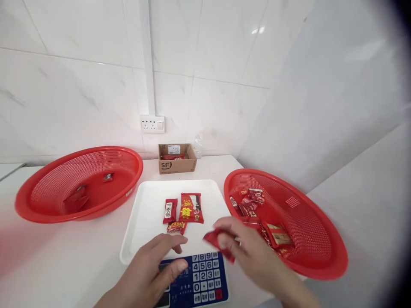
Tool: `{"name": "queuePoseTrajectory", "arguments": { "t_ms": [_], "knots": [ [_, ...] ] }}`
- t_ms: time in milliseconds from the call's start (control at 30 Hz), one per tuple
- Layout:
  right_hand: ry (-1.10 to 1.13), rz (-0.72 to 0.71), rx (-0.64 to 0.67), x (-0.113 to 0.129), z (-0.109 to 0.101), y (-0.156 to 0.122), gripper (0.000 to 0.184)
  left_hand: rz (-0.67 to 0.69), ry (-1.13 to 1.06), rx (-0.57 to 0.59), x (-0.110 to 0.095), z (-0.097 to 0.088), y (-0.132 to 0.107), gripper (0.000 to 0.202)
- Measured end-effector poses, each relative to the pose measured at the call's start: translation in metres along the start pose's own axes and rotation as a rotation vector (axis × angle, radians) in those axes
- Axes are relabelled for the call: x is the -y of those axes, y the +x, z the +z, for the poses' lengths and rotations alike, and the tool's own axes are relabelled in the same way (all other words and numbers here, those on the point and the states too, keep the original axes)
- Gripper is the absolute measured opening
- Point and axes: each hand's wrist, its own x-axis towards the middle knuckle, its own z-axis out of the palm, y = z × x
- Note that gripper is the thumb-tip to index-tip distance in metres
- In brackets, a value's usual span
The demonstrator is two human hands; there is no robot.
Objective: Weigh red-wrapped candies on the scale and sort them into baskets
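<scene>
My right hand [248, 248] pinches a small red snack packet [215, 240] over the right front corner of the white scale tray [144, 214]. My left hand [150, 267] hovers with fingers spread over the scale's blue keypad [202, 278], fingertips near a red packet [176, 227] at the tray's front. Two more red packets lie on the tray: a small one [170, 210] and a larger one with yellow print [192, 208].
A red mesh basket [314, 252] at the right holds several red packets. Another red basket [48, 205] at the left holds a few items. A small cardboard box [177, 158] stands against the tiled wall under a socket [152, 124].
</scene>
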Motion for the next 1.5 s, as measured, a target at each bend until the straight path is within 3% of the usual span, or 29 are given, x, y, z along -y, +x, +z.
{"name": "queuePoseTrajectory", "arguments": {
  "t_ms": [100, 200, 300, 400, 567, 633, 833, 1000, 1200, 1333, 1400, 1500],
  "knots": [
    [0.151, -0.112, 0.195, 0.013, 0.041, -0.005, 0.022, 0.108, 0.011, 0.118, -0.004, 0.005, -0.002, 0.030],
    [0.291, -0.133, 0.192, 0.013, 0.063, -0.003, 0.033, 0.123, 0.002, 0.162, -0.004, 0.003, -0.005, 0.034],
    [0.304, -0.123, 0.198, 0.008, 0.069, -0.002, 0.041, 0.095, -0.057, 0.106, -0.003, -0.003, -0.008, 0.035],
    [0.155, -0.160, 0.189, 0.004, 0.070, -0.005, 0.050, 0.016, -0.164, 0.065, -0.006, -0.006, -0.008, 0.034],
    [0.066, -0.257, 0.138, 0.000, 0.068, -0.012, 0.059, -0.202, -0.531, 0.227, -0.014, -0.003, -0.003, 0.043],
    [0.058, -0.257, 0.139, -0.002, 0.067, -0.014, 0.056, -0.239, -0.570, 0.248, -0.016, -0.002, -0.003, 0.044],
    [0.039, -0.311, 0.077, -0.001, 0.065, -0.013, 0.057, -0.168, -0.357, 0.216, -0.016, -0.004, -0.005, 0.045],
    [0.037, -0.357, 0.090, 0.008, 0.060, -0.013, 0.054, -0.151, -0.387, 0.170, -0.017, -0.004, -0.006, 0.045],
    [-0.032, -0.242, 0.078, 0.005, 0.049, -0.018, 0.049, -0.171, -0.324, 0.110, -0.017, -0.007, -0.007, 0.044],
    [-0.077, -0.073, 0.009, 0.000, 0.035, -0.014, 0.042, -0.204, -0.126, -0.061, -0.009, -0.017, 0.001, 0.043],
    [-0.115, 0.002, 0.003, -0.003, 0.028, -0.007, 0.039, -0.157, 0.025, -0.087, -0.004, -0.022, 0.007, 0.037],
    [-0.181, 0.039, 0.021, -0.008, 0.023, 0.007, 0.035, -0.001, 0.231, -0.014, 0.003, -0.023, 0.017, 0.021]
  ]
}}
